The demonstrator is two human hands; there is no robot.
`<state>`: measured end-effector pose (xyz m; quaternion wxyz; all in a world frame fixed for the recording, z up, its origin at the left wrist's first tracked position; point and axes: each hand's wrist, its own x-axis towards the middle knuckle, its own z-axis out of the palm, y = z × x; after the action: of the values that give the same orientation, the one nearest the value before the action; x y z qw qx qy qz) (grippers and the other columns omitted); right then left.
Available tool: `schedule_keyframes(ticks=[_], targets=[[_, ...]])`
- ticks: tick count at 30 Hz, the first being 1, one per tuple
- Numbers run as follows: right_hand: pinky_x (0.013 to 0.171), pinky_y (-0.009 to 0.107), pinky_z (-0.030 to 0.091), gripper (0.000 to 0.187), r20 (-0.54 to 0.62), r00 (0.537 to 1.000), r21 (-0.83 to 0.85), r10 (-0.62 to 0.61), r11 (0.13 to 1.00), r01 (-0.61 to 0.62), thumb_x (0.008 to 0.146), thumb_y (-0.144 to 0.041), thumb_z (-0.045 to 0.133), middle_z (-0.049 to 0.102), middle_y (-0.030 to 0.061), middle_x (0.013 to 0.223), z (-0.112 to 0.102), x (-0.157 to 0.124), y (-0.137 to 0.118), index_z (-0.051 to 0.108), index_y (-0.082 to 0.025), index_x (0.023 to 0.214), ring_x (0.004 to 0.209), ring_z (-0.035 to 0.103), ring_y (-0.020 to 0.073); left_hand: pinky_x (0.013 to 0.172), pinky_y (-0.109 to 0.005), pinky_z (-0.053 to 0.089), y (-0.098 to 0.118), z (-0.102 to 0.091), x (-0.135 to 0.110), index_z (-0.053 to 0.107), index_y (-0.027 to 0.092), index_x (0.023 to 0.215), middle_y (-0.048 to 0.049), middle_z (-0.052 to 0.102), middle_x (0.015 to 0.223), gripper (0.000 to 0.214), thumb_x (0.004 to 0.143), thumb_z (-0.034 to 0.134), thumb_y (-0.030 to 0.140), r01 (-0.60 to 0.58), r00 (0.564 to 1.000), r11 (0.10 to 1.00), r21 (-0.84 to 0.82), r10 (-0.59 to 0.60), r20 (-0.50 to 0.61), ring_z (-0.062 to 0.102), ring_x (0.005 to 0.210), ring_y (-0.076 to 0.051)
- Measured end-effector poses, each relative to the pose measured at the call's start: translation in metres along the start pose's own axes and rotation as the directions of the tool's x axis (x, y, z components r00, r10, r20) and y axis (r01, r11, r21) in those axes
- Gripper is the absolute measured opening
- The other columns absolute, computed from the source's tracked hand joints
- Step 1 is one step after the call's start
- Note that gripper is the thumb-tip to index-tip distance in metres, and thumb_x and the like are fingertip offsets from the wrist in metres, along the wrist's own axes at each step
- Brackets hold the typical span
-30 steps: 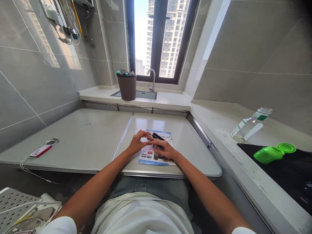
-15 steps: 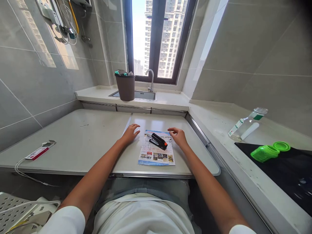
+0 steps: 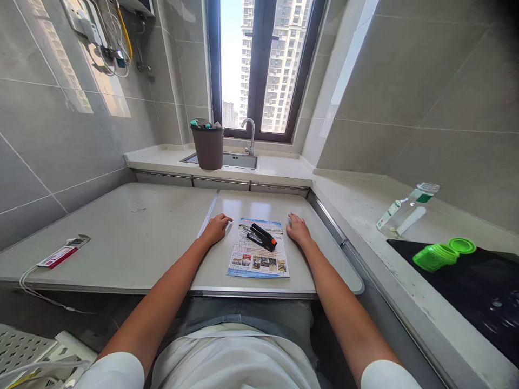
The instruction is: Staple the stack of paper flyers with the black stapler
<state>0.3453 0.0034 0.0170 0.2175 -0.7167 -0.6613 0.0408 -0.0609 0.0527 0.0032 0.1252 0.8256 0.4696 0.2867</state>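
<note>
A black stapler (image 3: 261,236) with an orange-red tip lies slantwise on a printed leaflet (image 3: 259,267). Blue bands, text and small photos cover the leaflet, which is flat on the pale table. To its left, my left hand (image 3: 216,228) rests on the tabletop with loosely bent fingers and nothing in it. My right hand (image 3: 299,228) lies just right of the leaflet, relaxed and holding nothing. Neither hand touches the stapler.
A red-and-white boxed item (image 3: 62,254) with a cord lies at the table's left. Behind stand a brown bin (image 3: 208,147) and a sink with faucet (image 3: 250,135). Rightward, a clear bottle (image 3: 407,210) and an open green container (image 3: 438,256) sit by a black cooktop (image 3: 466,292).
Both hands have lowered onto the tabletop, their fingers less raised than before. My right hand has moved slightly away from the leaflet's edge. The stapler and leaflet stay in place.
</note>
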Motion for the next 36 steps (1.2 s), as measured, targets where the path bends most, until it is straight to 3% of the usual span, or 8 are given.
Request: schedule_keyframes(ticks=[4,10,17,21,25,28,31,36], targets=[[0.132,0.045,0.038,0.065,0.062,0.997,-0.088,0.042,0.995,-0.036,0.107,-0.029,0.046,0.046,0.0147,0.179,-0.002,-0.001,0.000,0.050,-0.010,0.169,0.159,0.045,0.0346,0.113,-0.050,0.053,-0.005,0.003,0.000,0.082,0.020,0.128,-0.0144,0.072,0.128,0.046,0.098,0.049,0.007,-0.026,0.999,0.999,0.041,0.027,-0.021,0.068,0.123,-0.032],[0.129,0.064,0.034,0.063,0.147,0.986,-0.171,0.080,0.984,-0.054,0.115,-0.051,0.035,0.039,0.0085,0.183,0.001,-0.003,-0.002,0.051,-0.023,0.169,0.162,0.036,0.0404,0.114,-0.050,0.055,-0.013,0.007,0.003,0.081,0.017,0.124,-0.0149,0.074,0.133,0.043,0.096,0.052,0.003,-0.048,0.996,0.996,0.075,0.053,-0.069,0.066,0.125,-0.032],[0.127,0.068,0.031,0.059,0.155,0.985,-0.155,0.079,0.986,-0.054,0.116,-0.052,0.035,0.040,0.0132,0.181,0.002,-0.003,-0.001,0.052,-0.031,0.169,0.163,0.035,0.0393,0.104,-0.049,0.058,-0.018,0.010,0.004,0.084,0.020,0.116,-0.0135,0.078,0.117,0.040,0.095,0.054,0.002,-0.066,0.994,0.995,0.077,0.072,-0.081,0.069,0.112,-0.032],[0.123,0.071,0.034,0.052,0.095,0.994,-0.082,0.057,0.995,-0.049,0.114,-0.050,0.044,0.048,0.0185,0.174,0.001,-0.003,0.000,0.067,-0.032,0.157,0.159,0.040,0.0421,0.102,-0.044,0.059,-0.018,0.009,0.004,0.084,0.021,0.112,-0.0117,0.076,0.112,0.036,0.094,0.059,0.002,-0.081,0.992,0.996,0.043,0.085,-0.098,0.070,0.110,-0.029],[0.117,0.064,0.044,0.043,-0.031,0.999,0.041,0.020,0.999,-0.019,0.110,-0.042,0.048,0.062,0.0196,0.159,0.000,-0.003,0.001,0.081,-0.023,0.131,0.149,0.050,0.0410,0.102,-0.042,0.061,-0.017,0.007,0.005,0.083,0.019,0.117,-0.0121,0.072,0.116,0.038,0.092,0.059,0.002,-0.089,0.989,0.996,0.002,0.089,-0.116,0.072,0.107,-0.026],[0.112,0.055,0.049,0.043,-0.150,0.989,0.145,-0.003,0.989,0.025,0.108,-0.037,0.045,0.073,0.0224,0.132,-0.002,-0.002,-0.002,0.082,-0.016,0.116,0.128,0.061,0.0371,0.102,-0.043,0.061,-0.015,0.004,0.004,0.082,0.017,0.118,-0.0132,0.074,0.118,0.036,0.095,0.058,0.004,-0.091,0.990,0.995,-0.026,0.088,-0.114,0.073,0.106,-0.026],[0.107,0.052,0.052,0.045,-0.236,0.970,0.241,-0.065,0.963,0.123,0.108,-0.042,0.042,0.075,0.0193,0.112,-0.005,-0.004,-0.009,0.079,-0.017,0.106,0.109,0.065,0.0332,0.100,-0.044,0.059,-0.011,0.000,0.003,0.082,0.019,0.115,-0.0114,0.079,0.110,0.028,0.099,0.060,0.012,-0.100,0.991,0.994,-0.050,0.095,-0.098,0.072,0.107,-0.028],[0.087,0.040,0.057,0.054,-0.194,0.921,0.391,-0.338,0.834,0.389,0.111,-0.062,0.042,0.076,0.0105,0.108,-0.010,-0.016,-0.031,0.079,-0.023,0.111,0.091,0.067,0.0244,0.094,-0.042,0.058,0.004,-0.006,-0.002,0.081,0.021,0.118,-0.0089,0.080,0.104,0.023,0.105,0.062,0.024,-0.133,0.987,0.987,-0.092,0.124,-0.098,0.073,0.099,-0.026]])
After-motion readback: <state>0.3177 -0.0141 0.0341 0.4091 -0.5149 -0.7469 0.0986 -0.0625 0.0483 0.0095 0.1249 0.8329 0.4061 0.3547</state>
